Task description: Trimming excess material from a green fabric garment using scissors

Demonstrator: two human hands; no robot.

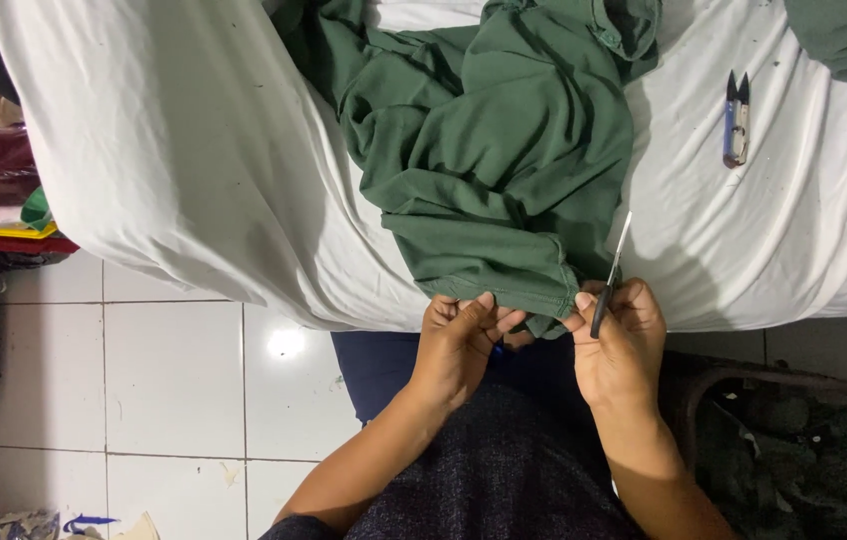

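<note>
left hand (459,340): fingers pinch the green cloth (504,150) hem
right hand (619,345): fingers grip a thin tool (612,275)
work: hem picking looks just begun

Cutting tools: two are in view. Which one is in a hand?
The thin black-handled blade, gripped in the right hand at the green garment's edge. The blue thread snips lie untouched on the white sheet.

green garment (504,150) runs off the top edge; its hem hides left hand (459,345) fingertips.
</note>
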